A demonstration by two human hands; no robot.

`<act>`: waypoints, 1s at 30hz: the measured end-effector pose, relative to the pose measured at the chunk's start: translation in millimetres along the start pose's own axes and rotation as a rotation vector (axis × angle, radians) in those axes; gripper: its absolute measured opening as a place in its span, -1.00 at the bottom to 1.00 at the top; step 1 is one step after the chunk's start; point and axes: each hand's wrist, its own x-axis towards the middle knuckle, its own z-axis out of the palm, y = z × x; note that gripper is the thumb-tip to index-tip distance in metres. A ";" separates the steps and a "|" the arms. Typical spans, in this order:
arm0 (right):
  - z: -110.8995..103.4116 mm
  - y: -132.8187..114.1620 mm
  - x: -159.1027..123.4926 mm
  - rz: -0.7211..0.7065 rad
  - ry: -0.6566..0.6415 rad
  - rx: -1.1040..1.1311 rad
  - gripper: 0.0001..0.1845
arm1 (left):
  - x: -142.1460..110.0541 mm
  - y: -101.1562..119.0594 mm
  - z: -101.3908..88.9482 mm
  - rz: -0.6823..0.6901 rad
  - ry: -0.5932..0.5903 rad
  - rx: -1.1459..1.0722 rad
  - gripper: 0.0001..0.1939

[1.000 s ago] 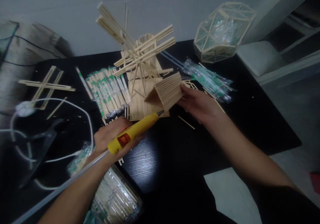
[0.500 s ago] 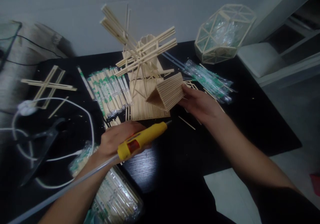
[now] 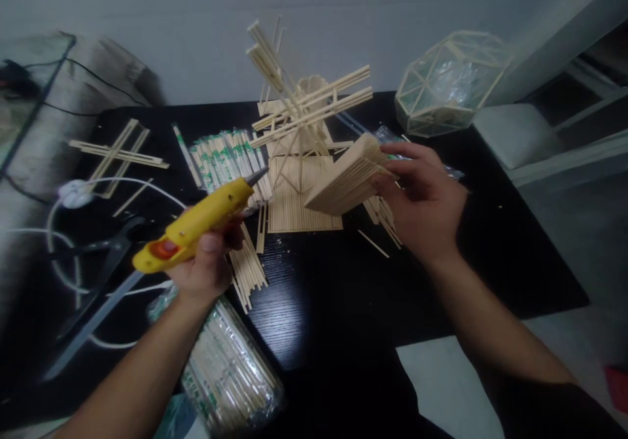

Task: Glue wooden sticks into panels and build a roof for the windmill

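My left hand (image 3: 206,265) is closed round a yellow glue gun (image 3: 196,222), raised above the black table (image 3: 318,308) with its nozzle pointing up and right. My right hand (image 3: 422,197) grips a folded panel of glued wooden sticks (image 3: 346,177), held tilted above the table. Just behind the panel lies a flat stick mat (image 3: 297,197), and on it stands a windmill-like stick structure (image 3: 301,115).
Wrapped chopstick packs (image 3: 228,158) lie left of the mat, loose sticks (image 3: 248,269) near my left hand, a plastic bundle of chopsticks (image 3: 228,367) at the front edge. A stick cross (image 3: 115,158), scissors (image 3: 105,256) and white cable (image 3: 73,193) lie at left. A geodesic stick dome (image 3: 451,82) stands back right.
My left hand lifted the glue gun up and to the left, away from the panel. My right hand turned the stick panel so its flat side faces up.
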 end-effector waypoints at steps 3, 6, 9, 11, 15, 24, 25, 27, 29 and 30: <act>2.3 -7.6 -3.2 -0.271 -0.058 -0.206 -0.92 | 3.6 -3.0 8.0 0.049 0.003 -0.021 -0.52; 7.1 -14.7 -6.2 -0.435 -0.118 -0.333 -0.94 | 5.8 -2.9 10.2 0.058 -0.031 -0.039 -0.57; 13.2 -17.6 -8.5 -0.504 -0.157 -0.422 -0.96 | 6.6 -3.4 9.2 0.091 -0.070 -0.045 -0.59; 16.8 -17.3 -9.4 -0.509 -0.179 -0.446 -0.97 | 6.9 -4.7 8.3 0.104 -0.077 -0.042 -0.61; 21.1 -15.2 -10.5 -0.467 -0.217 -0.422 -0.99 | 7.2 -7.5 4.9 0.103 -0.092 -0.023 -0.69; 23.4 -8.0 -11.7 -0.403 -0.226 -0.364 -0.98 | 6.1 -8.5 -0.3 0.084 -0.130 0.046 -0.62; 23.0 -7.8 -11.4 -0.407 -0.224 -0.364 -0.98 | 6.2 -8.5 -0.1 0.087 -0.132 0.051 -0.62; 22.1 -7.8 -10.7 -0.417 -0.223 -0.371 -0.98 | 6.8 -8.9 0.3 0.093 -0.143 0.062 -0.62; 21.1 -8.2 -10.3 -0.426 -0.230 -0.383 -0.98 | 7.4 -9.6 0.7 0.088 -0.135 0.064 -0.62; 20.8 -8.2 -10.2 -0.429 -0.234 -0.387 -0.98 | 7.6 -10.1 0.9 0.082 -0.128 0.061 -0.62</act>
